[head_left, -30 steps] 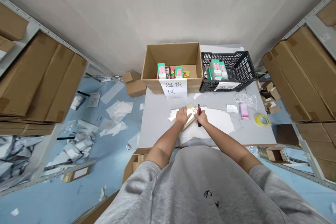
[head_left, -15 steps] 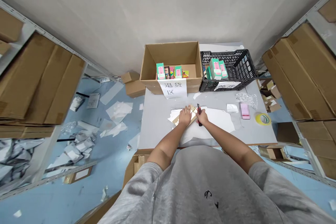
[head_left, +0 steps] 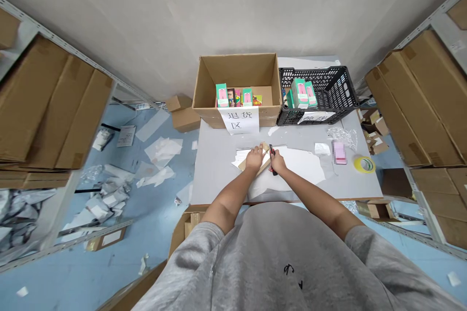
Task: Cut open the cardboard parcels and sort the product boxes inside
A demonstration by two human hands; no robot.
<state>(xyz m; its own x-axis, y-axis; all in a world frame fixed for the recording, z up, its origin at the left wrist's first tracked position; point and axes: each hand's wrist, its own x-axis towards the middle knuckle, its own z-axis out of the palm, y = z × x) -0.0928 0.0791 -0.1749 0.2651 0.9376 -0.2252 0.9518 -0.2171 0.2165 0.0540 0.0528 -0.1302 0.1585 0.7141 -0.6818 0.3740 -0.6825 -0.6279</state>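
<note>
A small flat brown cardboard parcel [head_left: 264, 149] lies on white paper sheets [head_left: 302, 167] in the middle of the grey table [head_left: 215, 165]. My left hand [head_left: 254, 159] presses down on the parcel with its fingers laid flat. Wrapped round a red and black utility knife [head_left: 271, 157], my right hand [head_left: 278, 162] holds the tool at the parcel's right edge.
At the table's back stand an open cardboard box [head_left: 237, 88] with green and pink product boxes and a black plastic crate [head_left: 316, 93]. A pink item [head_left: 339, 152] and yellow tape roll [head_left: 364, 164] lie right. Shelves of cartons flank both sides; paper litters the blue floor.
My right hand with the knife has shifted slightly left, closer to the parcel's edge. My left hand stays pressed on the parcel.
</note>
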